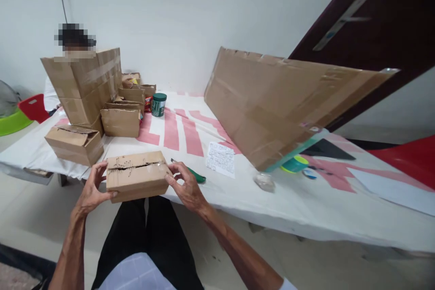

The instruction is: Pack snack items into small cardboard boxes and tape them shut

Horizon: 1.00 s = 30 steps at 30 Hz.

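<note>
A small closed cardboard box [139, 181] is held level at the near edge of the table, over my lap. Dark scribbles or stitch-like marks run along the seam on its top. My left hand [95, 188] grips its left end, thumb on the front and fingers behind. At the opposite end, my right hand [185, 186] presses fingers and thumb against the box's side. Just beyond the right hand lies a green-handled tool [197, 176], partly hidden by that hand.
Stacked cardboard boxes [84, 77] and another small box [74, 142] stand at left, with a person behind. A green-lidded jar [158, 105] sits farther back. A marked paper sheet [220, 158] lies mid-table. A large cardboard panel [278, 104] leans at right near a tape roll [295, 164].
</note>
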{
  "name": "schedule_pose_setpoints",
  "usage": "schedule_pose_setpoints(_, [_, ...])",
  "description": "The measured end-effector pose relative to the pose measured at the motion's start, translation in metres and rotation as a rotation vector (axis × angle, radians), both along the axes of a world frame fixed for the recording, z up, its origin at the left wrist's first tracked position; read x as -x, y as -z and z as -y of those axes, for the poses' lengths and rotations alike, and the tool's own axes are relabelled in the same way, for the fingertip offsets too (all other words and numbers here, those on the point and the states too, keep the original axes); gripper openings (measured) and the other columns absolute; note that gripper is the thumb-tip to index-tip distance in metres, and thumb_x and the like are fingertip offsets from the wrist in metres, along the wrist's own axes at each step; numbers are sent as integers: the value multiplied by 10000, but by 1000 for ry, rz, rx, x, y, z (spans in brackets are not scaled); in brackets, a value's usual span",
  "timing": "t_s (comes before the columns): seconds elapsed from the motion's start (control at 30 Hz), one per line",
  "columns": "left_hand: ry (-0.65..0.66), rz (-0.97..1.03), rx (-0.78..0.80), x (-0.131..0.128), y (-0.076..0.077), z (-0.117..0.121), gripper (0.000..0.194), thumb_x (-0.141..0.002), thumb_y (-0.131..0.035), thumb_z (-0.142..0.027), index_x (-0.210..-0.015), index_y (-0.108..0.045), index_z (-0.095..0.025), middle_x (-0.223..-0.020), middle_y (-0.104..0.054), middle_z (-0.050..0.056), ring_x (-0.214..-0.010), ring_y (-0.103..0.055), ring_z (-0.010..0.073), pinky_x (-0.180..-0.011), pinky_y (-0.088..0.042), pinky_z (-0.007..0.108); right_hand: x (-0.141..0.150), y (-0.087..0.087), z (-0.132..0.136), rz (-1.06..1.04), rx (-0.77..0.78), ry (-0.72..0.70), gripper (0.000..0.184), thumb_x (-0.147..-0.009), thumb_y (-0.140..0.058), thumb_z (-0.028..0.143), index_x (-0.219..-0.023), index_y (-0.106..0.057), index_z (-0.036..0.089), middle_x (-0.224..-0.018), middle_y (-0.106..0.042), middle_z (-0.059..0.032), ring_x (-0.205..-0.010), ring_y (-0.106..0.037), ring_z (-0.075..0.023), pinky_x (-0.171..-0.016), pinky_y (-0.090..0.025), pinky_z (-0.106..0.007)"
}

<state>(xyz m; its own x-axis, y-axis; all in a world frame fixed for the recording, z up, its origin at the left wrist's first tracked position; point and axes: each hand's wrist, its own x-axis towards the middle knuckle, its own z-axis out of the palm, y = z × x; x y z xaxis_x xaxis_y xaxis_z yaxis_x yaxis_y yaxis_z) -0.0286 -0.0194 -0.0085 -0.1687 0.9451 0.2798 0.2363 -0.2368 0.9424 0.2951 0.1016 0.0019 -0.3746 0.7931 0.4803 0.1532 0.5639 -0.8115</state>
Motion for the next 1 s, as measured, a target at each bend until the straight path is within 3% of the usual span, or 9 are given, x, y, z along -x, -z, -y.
schedule_pose_setpoints(0.27, [15,13,20,-7,-11,11,785,-637,-984,-369,-1222,-464,-300,-1695,-350,160,-1557,-402,376,-1172,-472,509,2,3,10,-45,55,11,143,-906,-668,365,-957,-638,235,-994,-622,-37,-901,-637,-201,-731,-578,-324])
schedule_pose_setpoints(0.5, [-8,-19,-5,-17,-12,22,706,-653,-971,-380,-1128,-459,-273,-1653,-408,165,-1501,-467,354,-1159,-472,501,2,13,14,-89,93,0,222,-873,-691,391,-1023,-637,236,-1092,-631,-49,-1044,-633,-223,-863,-571,-352])
schedule_pose_setpoints(0.6, [-22,-39,-21,-20,-10,25,640,-665,-960,-378,-1088,-495,-256,-1644,-411,161,-1485,-478,360,-1144,-489,498,-4,19,5,-62,64,-1,218,-923,-640,417,-1050,-640,240,-1106,-649,-56,-1056,-637,-228,-887,-570,-364])
schedule_pose_setpoints(0.7, [-37,-54,-39,-21,-7,28,618,-665,-959,-388,-1109,-555,-238,-1636,-412,172,-1494,-461,389,-1151,-489,530,-16,28,-18,86,-56,139,222,-978,-570,405,-1097,-647,233,-1139,-662,-92,-1101,-629,-265,-945,-554,-427])
schedule_pose_setpoints(0.77, [-45,-63,-45,-23,-4,30,628,-661,-963,-386,-1152,-602,-234,-1632,-413,174,-1504,-448,406,-1155,-491,548,-26,37,-36,313,-106,274,187,-952,-607,342,-1078,-658,214,-1143,-662,-126,-1132,-611,-305,-993,-520,-480])
schedule_pose_setpoints(0.87, [-69,-69,-42,-26,-2,33,663,-653,-964,-372,-1221,-648,-240,-1633,-416,172,-1510,-442,420,-1155,-496,559,-36,53,-54,639,-39,390,123,-858,-714,226,-969,-671,195,-1084,-672,-146,-1111,-607,-334,-1006,-481,-496])
schedule_pose_setpoints(1.0, [-88,-95,-40,-30,-1,36,674,-653,-949,-340,-1257,-665,-246,-1627,-433,166,-1505,-445,421,-1141,-503,552,-40,66,-65,675,-5,423,92,-838,-670,137,-912,-682,191,-1005,-693,-127,-1017,-626,-297,-946,-484,-431])
